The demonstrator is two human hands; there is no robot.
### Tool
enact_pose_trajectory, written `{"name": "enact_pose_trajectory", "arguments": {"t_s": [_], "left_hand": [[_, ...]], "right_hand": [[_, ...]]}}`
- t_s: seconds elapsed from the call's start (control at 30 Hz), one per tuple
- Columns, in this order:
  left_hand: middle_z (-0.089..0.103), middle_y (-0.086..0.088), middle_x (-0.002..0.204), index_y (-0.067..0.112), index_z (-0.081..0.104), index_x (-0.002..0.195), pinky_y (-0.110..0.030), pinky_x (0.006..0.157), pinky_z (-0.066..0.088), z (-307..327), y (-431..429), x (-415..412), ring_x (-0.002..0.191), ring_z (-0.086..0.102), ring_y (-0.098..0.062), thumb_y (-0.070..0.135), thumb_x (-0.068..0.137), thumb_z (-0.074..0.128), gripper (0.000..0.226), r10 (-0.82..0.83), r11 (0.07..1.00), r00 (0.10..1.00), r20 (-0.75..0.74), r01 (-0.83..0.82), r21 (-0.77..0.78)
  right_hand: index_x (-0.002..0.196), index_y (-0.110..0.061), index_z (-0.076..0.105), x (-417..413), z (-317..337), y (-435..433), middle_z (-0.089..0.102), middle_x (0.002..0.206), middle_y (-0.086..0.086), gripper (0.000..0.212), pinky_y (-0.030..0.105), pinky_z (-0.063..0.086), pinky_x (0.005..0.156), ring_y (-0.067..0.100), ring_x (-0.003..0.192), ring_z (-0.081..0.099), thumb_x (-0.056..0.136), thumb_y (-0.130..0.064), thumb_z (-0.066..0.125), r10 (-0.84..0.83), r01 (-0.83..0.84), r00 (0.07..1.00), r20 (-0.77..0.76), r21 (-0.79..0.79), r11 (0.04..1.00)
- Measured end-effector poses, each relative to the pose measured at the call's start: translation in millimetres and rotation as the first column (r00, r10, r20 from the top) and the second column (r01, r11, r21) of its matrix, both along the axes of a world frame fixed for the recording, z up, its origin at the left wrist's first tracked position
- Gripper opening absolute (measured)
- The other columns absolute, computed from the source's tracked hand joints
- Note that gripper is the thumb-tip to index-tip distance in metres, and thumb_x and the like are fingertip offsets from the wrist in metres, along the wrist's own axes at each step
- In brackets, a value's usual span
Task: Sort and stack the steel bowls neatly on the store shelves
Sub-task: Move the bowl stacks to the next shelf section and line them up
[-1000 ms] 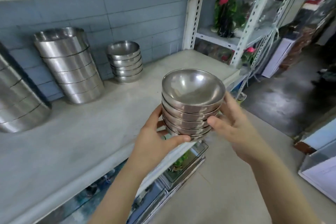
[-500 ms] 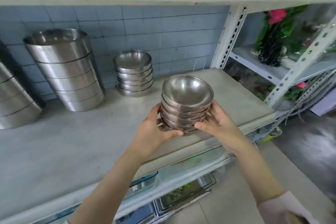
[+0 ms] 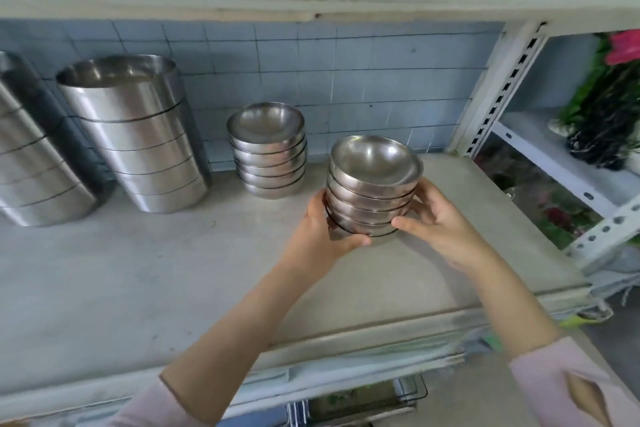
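Observation:
A stack of several small steel bowls [image 3: 372, 187] is held between both hands over the grey shelf board [image 3: 138, 288]. My left hand [image 3: 323, 232] grips its lower left side and my right hand [image 3: 440, 222] its lower right side. The stack's base is at or just above the shelf surface; I cannot tell if it touches. The top bowl sits slightly off-centre. A second stack of similar small bowls [image 3: 268, 156] stands just to the left and behind, against the tiled wall.
Two tall stacks of large steel bowls, one [image 3: 135, 135] at centre left and one [image 3: 31, 163] at the far left edge, lean on the shelf. A white slotted upright [image 3: 498, 90] bounds the right end. Flowers [image 3: 609, 104] fill the neighbouring rack. Another shelf board hangs overhead.
Both hands have carried the bowl stack forward from in front of the shelf edge to over the shelf, close to the other small stack. The view turned left.

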State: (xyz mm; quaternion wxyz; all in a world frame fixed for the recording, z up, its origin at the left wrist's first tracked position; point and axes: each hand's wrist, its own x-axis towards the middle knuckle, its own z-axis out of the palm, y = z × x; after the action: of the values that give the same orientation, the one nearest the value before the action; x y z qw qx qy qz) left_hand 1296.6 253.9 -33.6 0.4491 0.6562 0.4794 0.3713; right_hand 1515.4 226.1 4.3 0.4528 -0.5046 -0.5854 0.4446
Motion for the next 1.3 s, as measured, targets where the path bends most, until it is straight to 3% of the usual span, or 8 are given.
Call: {"name": "enact_pose_trajectory", "arguments": {"t_s": [0.27,0.37,0.6,0.77,0.93,1.07,1.17,1.3], "left_hand": [[0.051,0.004,0.122,0.010,0.038,0.132,-0.026,0.098,0.045,7,41,55,0.114,0.055,-0.013,0.027,0.062,0.091,0.089,0.223,0.975,0.975,-0.013,-0.223,0.026],[0.048,-0.005,0.132,0.015,0.037,0.132,-0.040,0.101,0.048,4,49,71,0.118,0.055,-0.018,0.033,0.058,0.091,0.093,0.299,0.954,0.954,0.007,-0.299,0.026],[0.049,-0.001,0.140,0.019,0.031,0.142,-0.038,0.108,0.042,1,56,77,0.131,0.046,-0.018,0.042,0.066,0.085,0.096,0.314,0.947,0.949,-0.040,-0.310,0.082],[0.057,0.000,0.129,0.027,0.035,0.133,-0.010,0.088,0.046,2,61,79,0.115,0.060,-0.010,0.010,0.079,0.077,0.070,0.308,0.948,0.951,-0.028,-0.304,0.098],[0.061,0.000,0.126,0.015,0.034,0.138,-0.035,0.102,0.048,7,64,81,0.112,0.062,-0.010,0.015,0.081,0.076,0.070,0.303,0.953,0.950,-0.071,-0.300,0.052],[0.056,0.005,0.130,0.014,0.018,0.151,-0.019,0.096,0.039,16,59,85,0.118,0.054,-0.010,0.027,0.084,0.074,0.088,0.343,0.939,0.916,-0.208,-0.340,0.053],[0.035,-0.007,0.154,0.015,0.003,0.155,-0.024,0.107,0.030,23,49,86,0.142,0.033,-0.021,0.035,0.085,0.072,0.101,0.374,0.919,0.887,-0.271,-0.393,-0.017],[0.040,-0.005,0.150,0.020,0.028,0.151,-0.033,0.110,0.035,34,5,70,0.139,0.038,-0.020,0.039,0.087,0.068,0.078,0.421,0.904,0.844,-0.332,-0.421,0.076]], "right_hand": [[0.138,-0.017,0.055,39,-8,64,0.064,0.132,-0.008,0.063,0.023,0.048,0.100,0.012,0.125,0.059,0.081,-0.014,0.081,-0.032,0.029,0.999,0.038,0.081,0.996],[0.140,-0.012,0.053,46,-10,79,0.063,0.132,-0.008,0.063,0.013,0.047,0.093,0.006,0.125,0.058,0.082,-0.006,0.077,0.001,-0.001,1.000,0.008,0.077,0.997],[0.144,-0.013,0.050,57,-12,105,0.060,0.140,-0.005,0.069,0.031,0.040,0.113,0.007,0.130,0.055,0.082,-0.022,0.078,0.081,-0.084,0.996,0.045,0.075,0.994],[0.144,-0.015,0.050,58,-13,113,0.059,0.141,-0.005,0.076,0.038,0.038,0.116,0.008,0.131,0.054,0.076,-0.039,0.076,0.118,-0.119,0.993,0.023,0.089,0.989],[0.147,-0.018,0.047,55,-19,118,0.058,0.142,-0.010,0.075,0.039,0.035,0.118,0.003,0.133,0.050,0.080,-0.039,0.073,0.104,-0.104,0.995,0.008,0.097,0.990],[0.143,-0.020,0.050,55,-21,118,0.059,0.137,-0.015,0.060,0.038,0.036,0.117,0.000,0.130,0.052,0.088,-0.029,0.070,0.082,-0.085,0.996,0.037,0.083,0.993],[0.138,-0.018,0.055,53,-16,105,0.060,0.135,-0.011,0.052,0.037,0.042,0.113,0.006,0.126,0.056,0.089,-0.029,0.072,0.002,-0.002,1.000,0.010,0.052,0.999],[0.132,-0.020,0.061,56,3,62,0.063,0.132,-0.009,0.043,0.030,0.048,0.104,0.011,0.121,0.060,0.091,-0.028,0.070,-0.051,0.047,0.997,0.056,0.064,0.997]]}}
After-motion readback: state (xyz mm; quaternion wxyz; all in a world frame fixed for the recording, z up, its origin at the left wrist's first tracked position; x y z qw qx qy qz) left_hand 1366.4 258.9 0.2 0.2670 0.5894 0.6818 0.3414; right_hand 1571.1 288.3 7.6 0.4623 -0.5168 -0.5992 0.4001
